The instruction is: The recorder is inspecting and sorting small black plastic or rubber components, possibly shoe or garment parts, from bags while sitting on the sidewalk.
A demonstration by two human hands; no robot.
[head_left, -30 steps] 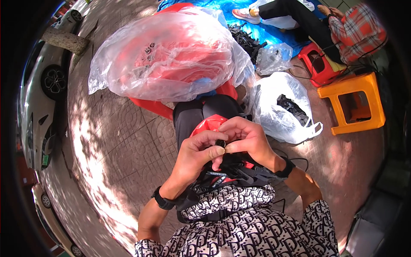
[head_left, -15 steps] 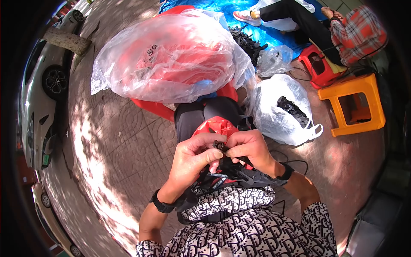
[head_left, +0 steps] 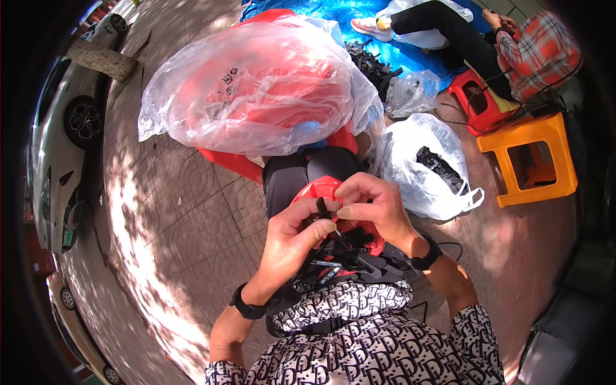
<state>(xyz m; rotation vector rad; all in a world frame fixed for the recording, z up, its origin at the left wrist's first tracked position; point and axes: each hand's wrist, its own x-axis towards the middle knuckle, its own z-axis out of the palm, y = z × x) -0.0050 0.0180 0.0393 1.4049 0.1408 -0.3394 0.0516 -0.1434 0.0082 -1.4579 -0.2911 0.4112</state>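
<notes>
Over my lap, my left hand (head_left: 292, 236) pinches a small black strip-like piece (head_left: 322, 206) between thumb and fingers, one end sticking up. What exactly it is does not show. Close on its right is my right hand (head_left: 378, 208), thumb and index finger apart, with nothing seen between them. Its other fingers are partly hidden. Beneath both hands lies a red plastic bag (head_left: 319, 187) on my dark-trousered legs. Several black strips (head_left: 369, 262) are heaped in my lap nearer my body.
Ahead, a large clear bag (head_left: 256, 83) covers a red seat-like thing. To the right stand a white bag (head_left: 420, 186) with black pieces, an orange stool (head_left: 564, 160) and a red stool (head_left: 465, 96). A person in plaid (head_left: 539, 54) sits by a blue sheet (head_left: 266, 6). Cars (head_left: 51, 160) stand left.
My right hand has lifted slightly up and away from the left, its thumb and index parting. The black piece now stands more upright in my left fingers.
</notes>
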